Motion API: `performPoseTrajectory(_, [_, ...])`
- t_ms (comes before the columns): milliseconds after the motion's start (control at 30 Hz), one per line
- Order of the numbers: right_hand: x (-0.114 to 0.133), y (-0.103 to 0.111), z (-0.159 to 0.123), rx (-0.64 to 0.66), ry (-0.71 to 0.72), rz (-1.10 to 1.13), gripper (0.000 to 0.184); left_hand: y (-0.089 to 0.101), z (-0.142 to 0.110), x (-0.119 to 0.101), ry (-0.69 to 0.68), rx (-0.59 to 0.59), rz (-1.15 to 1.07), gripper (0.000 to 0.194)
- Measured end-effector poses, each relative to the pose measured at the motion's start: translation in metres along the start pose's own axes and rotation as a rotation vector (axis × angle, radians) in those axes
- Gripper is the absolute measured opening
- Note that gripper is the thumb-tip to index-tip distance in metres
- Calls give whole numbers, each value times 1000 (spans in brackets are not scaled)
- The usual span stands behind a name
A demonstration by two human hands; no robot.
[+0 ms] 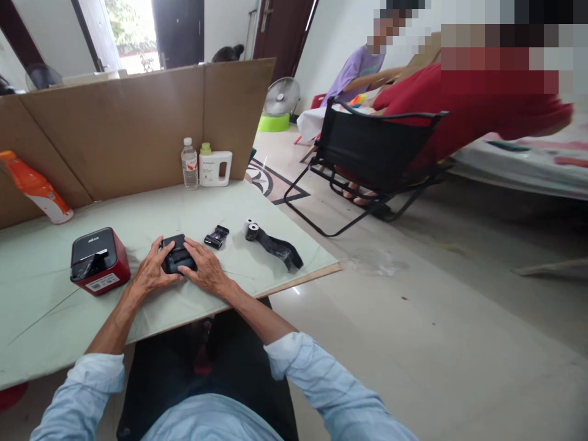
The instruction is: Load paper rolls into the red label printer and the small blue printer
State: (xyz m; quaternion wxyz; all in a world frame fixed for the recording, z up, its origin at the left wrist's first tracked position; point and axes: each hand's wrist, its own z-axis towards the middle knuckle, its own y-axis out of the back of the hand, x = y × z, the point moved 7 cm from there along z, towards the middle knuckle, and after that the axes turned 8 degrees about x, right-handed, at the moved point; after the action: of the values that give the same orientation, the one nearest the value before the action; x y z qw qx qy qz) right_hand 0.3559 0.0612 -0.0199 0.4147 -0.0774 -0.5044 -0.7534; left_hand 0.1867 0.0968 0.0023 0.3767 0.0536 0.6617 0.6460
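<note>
A small black box-shaped device, like a portable printer (178, 262), rests on the table between my hands. My left hand (154, 266) grips its left side, with the thumb along the near edge. From the right, my right hand (206, 264) holds it, fingers on the top and thumb at the front. Just right of that hand lies a small black piece in wrinkled wrapping (217, 237). Farther right, white-ended rolls (252, 230) trail a dark strip (278, 250). A red and black boxy machine (100, 260) stands left of my left hand.
A cardboard panel (138, 131) borders the table's far side. Before it stand an orange bottle (39, 188), a clear water bottle (189, 165) and a white jug (215, 168). The table edge (316, 272) ends at right; beyond are a black folding chair (376, 144), a fan (282, 98) and two people.
</note>
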Motion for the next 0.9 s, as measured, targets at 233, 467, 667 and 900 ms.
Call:
performPoseTrajectory(233, [1, -4, 3, 0, -27, -5, 64, 0, 0, -2, 12, 39, 58, 96])
performPoseTrajectory(467, [0, -10, 2, -1, -77, 60, 81, 0, -5, -1, 71, 33, 83, 106])
performPoseTrajectory(667, [-2, -12, 4, 4, -98, 61, 77, 4, -5, 3, 78, 13, 31, 109])
performPoseTrajectory(900, [-6, -13, 9, -1, -140, 134, 84, 6, 6, -5, 82, 59, 34, 115])
